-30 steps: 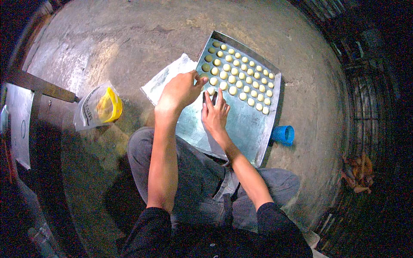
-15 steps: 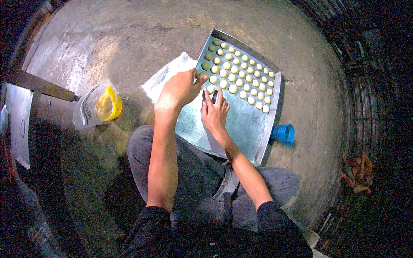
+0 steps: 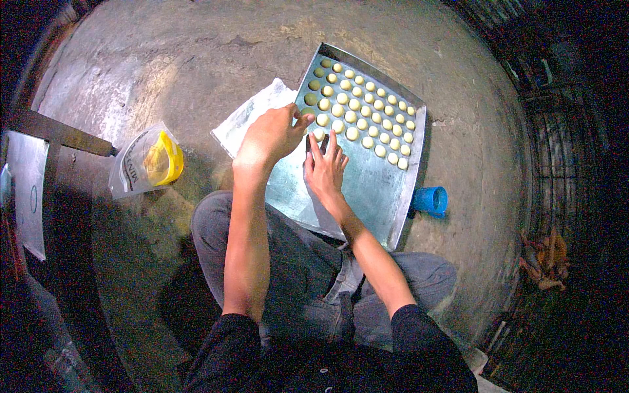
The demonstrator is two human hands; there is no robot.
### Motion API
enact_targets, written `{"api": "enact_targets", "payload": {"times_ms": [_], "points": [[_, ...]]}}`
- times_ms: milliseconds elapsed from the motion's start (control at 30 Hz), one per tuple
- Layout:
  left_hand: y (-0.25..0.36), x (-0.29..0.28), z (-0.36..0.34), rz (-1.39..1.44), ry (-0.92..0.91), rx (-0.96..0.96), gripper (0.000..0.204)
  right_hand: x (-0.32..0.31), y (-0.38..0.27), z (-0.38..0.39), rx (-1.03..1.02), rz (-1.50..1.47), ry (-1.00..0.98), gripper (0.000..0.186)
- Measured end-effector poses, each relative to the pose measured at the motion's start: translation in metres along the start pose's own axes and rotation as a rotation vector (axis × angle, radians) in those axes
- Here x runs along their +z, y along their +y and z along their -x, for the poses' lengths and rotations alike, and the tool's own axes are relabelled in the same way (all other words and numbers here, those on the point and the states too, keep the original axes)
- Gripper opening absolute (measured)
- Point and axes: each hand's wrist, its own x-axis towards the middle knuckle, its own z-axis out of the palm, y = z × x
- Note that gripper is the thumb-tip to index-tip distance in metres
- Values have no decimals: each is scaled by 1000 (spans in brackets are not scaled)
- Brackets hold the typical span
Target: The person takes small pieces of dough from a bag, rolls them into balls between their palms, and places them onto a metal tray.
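Rows of small pale dough balls (image 3: 352, 133) lie on a shallow metal tray (image 3: 363, 196) tilted across my view in front of my crossed legs. My left hand (image 3: 275, 134) is over the tray's left edge, fingers bent toward the thumb beside the balls; whatever is in them is hidden. My right hand (image 3: 325, 170) is just below it on the tray, fingers apart, fingertips at a ball in the nearest row, with dark shadows beside them. A white sheet (image 3: 239, 121) lies at the tray's left, partly behind my left hand.
A clear bag with a yellow part (image 3: 167, 164) lies on the concrete floor at left, near a dark bar (image 3: 65, 131) and a metal sheet (image 3: 29, 196). A blue cup (image 3: 429, 202) stands right of the tray. A brown shape (image 3: 547, 259), apparently a bird, sits at dark bars far right.
My hands and the tray appear slightly higher and farther left in the picture. The hands' poses are nearly the same, and the rows of balls look unchanged.
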Motion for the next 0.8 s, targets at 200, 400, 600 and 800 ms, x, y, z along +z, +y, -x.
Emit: {"api": "enact_targets", "payload": {"times_ms": [200, 400, 600, 800], "points": [[-1, 1, -1, -6, -27, 2, 45, 2, 1, -2, 5, 32, -3, 57], [-2, 3, -2, -20, -13, 9, 45, 1, 1, -2, -9, 19, -15, 56], [-1, 5, -2, -14, -22, -14, 44, 3, 2, -1, -10, 14, -14, 56], [-1, 3, -2, -1, -25, -15, 46, 2, 2, -3, 4, -10, 25, 60]]}}
